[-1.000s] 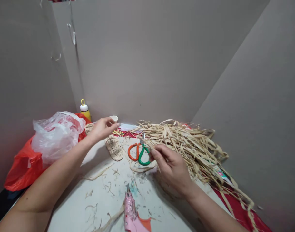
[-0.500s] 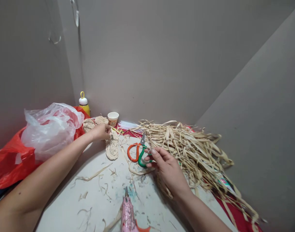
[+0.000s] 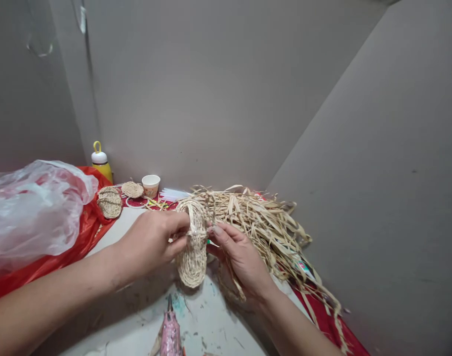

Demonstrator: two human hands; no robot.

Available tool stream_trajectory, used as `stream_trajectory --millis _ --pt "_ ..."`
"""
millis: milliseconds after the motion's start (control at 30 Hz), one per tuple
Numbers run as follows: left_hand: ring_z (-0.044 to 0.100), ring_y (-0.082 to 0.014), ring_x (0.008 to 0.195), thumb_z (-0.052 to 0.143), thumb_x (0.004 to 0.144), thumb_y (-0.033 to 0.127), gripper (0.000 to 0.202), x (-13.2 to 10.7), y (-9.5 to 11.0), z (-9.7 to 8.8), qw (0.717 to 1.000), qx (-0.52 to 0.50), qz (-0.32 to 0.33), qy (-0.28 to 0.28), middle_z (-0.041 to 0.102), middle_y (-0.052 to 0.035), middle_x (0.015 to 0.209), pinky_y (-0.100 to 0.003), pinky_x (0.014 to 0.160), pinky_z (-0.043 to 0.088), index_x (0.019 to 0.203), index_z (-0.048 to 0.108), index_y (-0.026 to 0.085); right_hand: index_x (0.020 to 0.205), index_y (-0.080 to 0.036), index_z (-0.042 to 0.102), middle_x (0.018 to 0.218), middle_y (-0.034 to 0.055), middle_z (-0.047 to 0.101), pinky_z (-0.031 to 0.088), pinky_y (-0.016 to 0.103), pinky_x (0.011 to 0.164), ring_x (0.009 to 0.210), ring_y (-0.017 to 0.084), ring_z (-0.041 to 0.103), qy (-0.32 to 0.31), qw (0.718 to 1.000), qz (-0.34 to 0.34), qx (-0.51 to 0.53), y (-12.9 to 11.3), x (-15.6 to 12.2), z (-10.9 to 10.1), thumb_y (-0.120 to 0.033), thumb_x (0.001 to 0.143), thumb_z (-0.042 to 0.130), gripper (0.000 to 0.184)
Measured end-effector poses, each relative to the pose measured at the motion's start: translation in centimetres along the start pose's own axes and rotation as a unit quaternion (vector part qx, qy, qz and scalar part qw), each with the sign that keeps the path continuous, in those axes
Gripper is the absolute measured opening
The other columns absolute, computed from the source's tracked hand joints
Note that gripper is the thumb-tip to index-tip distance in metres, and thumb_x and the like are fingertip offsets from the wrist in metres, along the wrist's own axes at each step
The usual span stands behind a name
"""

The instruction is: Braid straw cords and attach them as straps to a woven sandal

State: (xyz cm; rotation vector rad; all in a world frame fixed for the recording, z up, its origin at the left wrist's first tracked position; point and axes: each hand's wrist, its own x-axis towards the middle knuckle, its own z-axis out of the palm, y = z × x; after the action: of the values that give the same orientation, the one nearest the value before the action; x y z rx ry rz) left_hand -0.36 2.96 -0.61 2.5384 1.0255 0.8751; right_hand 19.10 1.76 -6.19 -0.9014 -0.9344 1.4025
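Note:
A long oval piece of woven straw, shaped like a slipper sole, stands raised over the middle of the table with a band across it. My left hand grips its left edge between thumb and fingers. At its right edge my right hand pinches a thin straw cord, of which a braided length hangs below the fingers. The exact contact at those fingertips is hard to make out. Just a bit of green scissors handle shows behind the right fingers. In front lies a pink glue gun, nozzle pointing away from me.
Loose dried straw is heaped at the right. Two woven rounds, a paper cup and clear sticks line the back. A clear plastic bag on red plastic and a yellow bottle stand left.
My left hand has lifted the woven sole from the table and brought it right and nearer, up to my right hand. The view has turned right. The scissors are now mostly hidden.

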Motion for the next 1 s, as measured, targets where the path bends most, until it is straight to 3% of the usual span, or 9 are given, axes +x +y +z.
stream_trajectory --millis 100,233,333,433,500,600,767,1000 --pt "0.047 -0.0100 0.060 0.056 0.080 0.017 0.013 -0.2 0.7 -1.0 0.999 -0.047 0.004 -0.014 0.054 0.0029 0.064 -0.023 0.057 0.037 0.067 0.055 0.017 0.077 -0.018 0.074 0.076 -0.0002 0.068 0.052 0.021 0.067 0.070 0.011 0.060 0.009 1.000 -0.012 0.026 -0.3 0.0 -0.1 -0.037 0.068 0.083 0.023" --pt "0.055 -0.0120 0.064 0.061 0.082 0.030 0.016 0.0 0.7 -3.0 0.984 -0.166 -0.067 0.007 0.061 0.0009 0.069 -0.024 0.060 0.044 0.074 0.062 0.017 0.071 -0.017 0.073 0.073 -0.0011 0.069 0.049 0.017 0.058 0.063 0.009 0.057 0.046 0.994 -0.024 0.094 -1.0 -0.1 0.1 -0.033 0.064 0.087 0.023" --pt "0.058 -0.0136 0.068 0.063 0.082 0.038 0.022 0.5 -0.1 -3.4 0.951 -0.265 -0.136 0.082 0.062 -0.0007 0.072 -0.026 0.064 0.048 0.076 0.061 0.017 0.072 -0.018 0.073 0.071 -0.0014 0.069 0.045 0.014 0.050 0.057 0.007 0.055 0.068 0.992 -0.028 0.103 -1.7 -0.6 0.6 -0.033 0.060 0.089 0.025" --pt "0.061 -0.0176 0.080 0.070 0.077 0.039 0.031 0.8 -0.6 -2.6 0.897 -0.408 -0.163 0.059 0.065 -0.0037 0.087 -0.031 0.072 0.051 0.098 0.060 0.019 0.072 -0.018 0.074 0.070 -0.0014 0.069 0.046 0.015 0.051 0.056 0.007 0.054 0.072 0.992 -0.025 0.103 -2.1 -1.3 1.1 -0.033 0.060 0.089 0.024" --pt "0.061 -0.0185 0.086 0.074 0.073 0.036 0.044 0.7 -0.5 -1.8 0.866 -0.470 -0.169 0.026 0.064 -0.0040 0.092 -0.032 0.075 0.050 0.111 0.057 0.022 0.073 -0.018 0.074 0.072 -0.0011 0.069 0.045 0.015 0.052 0.057 0.007 0.054 0.061 0.993 -0.025 0.101 -2.0 -1.6 1.3 -0.033 0.063 0.087 0.022" --pt "0.060 -0.0178 0.089 0.078 0.067 0.024 0.057 0.4 0.4 -1.0 0.848 -0.497 -0.183 0.028 0.062 -0.0026 0.094 -0.030 0.077 0.048 0.118 0.053 0.025 0.076 -0.018 0.074 0.074 -0.0013 0.069 0.044 0.015 0.052 0.058 0.007 0.054 0.041 0.993 -0.022 0.106 -1.7 -1.8 1.4 -0.032 0.068 0.084 0.019" --pt "0.061 -0.0202 0.088 0.072 0.065 0.014 0.057 0.1 1.4 -0.7 0.822 -0.530 -0.208 0.002 0.063 -0.0026 0.089 -0.032 0.075 0.047 0.117 0.051 0.024 0.077 -0.018 0.073 0.075 -0.0004 0.068 0.045 0.016 0.054 0.061 0.008 0.057 0.022 0.993 -0.005 0.114 -1.3 -1.9 1.5 -0.031 0.071 0.082 0.017" --pt "0.060 -0.0161 0.079 0.063 0.064 0.005 0.056 0.2 0.6 -0.7 0.792 -0.580 -0.191 -0.009 0.064 -0.0016 0.088 -0.029 0.071 0.045 0.117 0.051 0.021 0.071 -0.021 0.074 0.073 -0.0006 0.069 0.049 0.016 0.056 0.064 0.010 0.060 0.029 0.992 0.004 0.125 -1.5 -2.3 1.9 -0.032 0.066 0.085 0.017"
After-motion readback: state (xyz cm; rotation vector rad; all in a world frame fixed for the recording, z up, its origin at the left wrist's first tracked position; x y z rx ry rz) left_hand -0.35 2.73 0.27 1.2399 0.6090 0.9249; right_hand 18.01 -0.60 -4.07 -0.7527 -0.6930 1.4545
